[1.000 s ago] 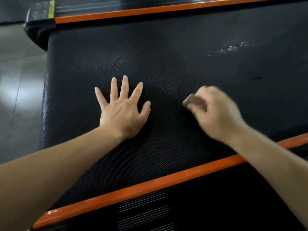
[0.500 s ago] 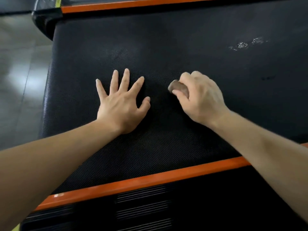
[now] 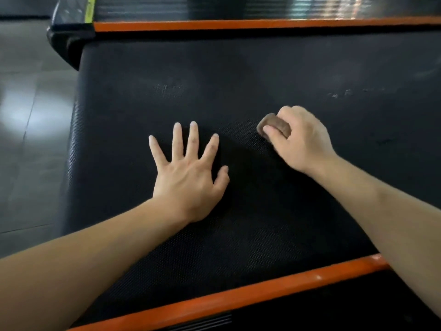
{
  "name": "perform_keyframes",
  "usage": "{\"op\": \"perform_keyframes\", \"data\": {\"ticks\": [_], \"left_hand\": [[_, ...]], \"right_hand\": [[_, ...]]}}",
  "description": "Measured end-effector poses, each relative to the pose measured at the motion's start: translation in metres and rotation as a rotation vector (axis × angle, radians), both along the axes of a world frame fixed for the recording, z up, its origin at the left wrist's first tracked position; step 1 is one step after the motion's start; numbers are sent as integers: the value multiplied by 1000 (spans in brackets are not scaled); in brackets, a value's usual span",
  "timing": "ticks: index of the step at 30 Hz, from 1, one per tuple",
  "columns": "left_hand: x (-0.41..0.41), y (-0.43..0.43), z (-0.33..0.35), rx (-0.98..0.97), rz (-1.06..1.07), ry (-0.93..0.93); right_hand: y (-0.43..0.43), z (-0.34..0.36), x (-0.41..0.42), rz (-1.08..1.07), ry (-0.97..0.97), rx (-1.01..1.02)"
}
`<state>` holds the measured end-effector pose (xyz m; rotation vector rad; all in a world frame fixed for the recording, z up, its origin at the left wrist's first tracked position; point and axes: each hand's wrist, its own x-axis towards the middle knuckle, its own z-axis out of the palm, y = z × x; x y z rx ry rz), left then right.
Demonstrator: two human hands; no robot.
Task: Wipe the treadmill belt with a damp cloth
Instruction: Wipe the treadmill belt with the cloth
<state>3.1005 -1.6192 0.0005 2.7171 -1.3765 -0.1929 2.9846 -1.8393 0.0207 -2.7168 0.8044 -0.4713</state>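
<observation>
Fingers [image 3: 177, 144] of the left hand [image 3: 188, 180] were spread wide and straight, palm flat down on the black belt [image 3: 238, 75], thumb angled out toward the right. That forearm ran in from the lower left corner, with the wrist bent slightly back. Just beside it and a little farther up the belt sat the right hand [image 3: 303, 142], knuckles raised, its fingers [image 3: 290, 113] curled round a small brown cloth [image 3: 274, 126] wadded into a lump. The thumb lay across the cloth's near face, and the lump's lower edge seemed to meet the belt. The right forearm came in from the lower right, crossing the near orange rail [image 3: 214, 304]. The two hands were near each other but apart, with a strip of bare belt between them. Pale smudges [image 3: 343, 93] showed on the belt well to the right of the cloth and farther away. A second orange rail [image 3: 238, 24] ran along the far side of the belt, with a black end cap [image 3: 69, 37] at its left end and grey floor tiles [image 3: 31, 139] beyond the belt's left edge
</observation>
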Motion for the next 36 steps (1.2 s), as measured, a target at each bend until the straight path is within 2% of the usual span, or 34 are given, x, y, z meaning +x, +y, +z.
{"op": "perform_keyframes", "data": {"ticks": [3,5,9,12,14,16,18,24,27,30,34,36], "left_hand": [[3,-2,6,9,-17,37],[9,-5,12,-22,-32,71],[26,-21,15,-98,-47,121],[29,-27,11,-109,-39,120],[27,-30,9,-106,-30,101],[28,-40,7,-96,-16,77],[33,-56,7,-86,19,74],[32,-106,6,-80,138,62],[30,-111,-1,-93,155,18],[30,-109,-5,-112,166,-19],[30,-110,-6,-107,171,-18],[30,-110,-5,-109,175,-15]], "right_hand": [[-23,4,21,-212,29,16],[-10,6,27,-229,24,2],[36,3,14,-27,-17,88],[21,6,18,118,8,2],[-17,10,32,40,57,-36],[-56,17,47,-156,77,11],[-76,17,56,-220,82,65],[-53,9,35,221,61,120],[-94,13,64,157,40,41],[-116,15,89,38,22,83],[-87,7,77,330,46,97],[-95,8,81,397,61,96]]}}
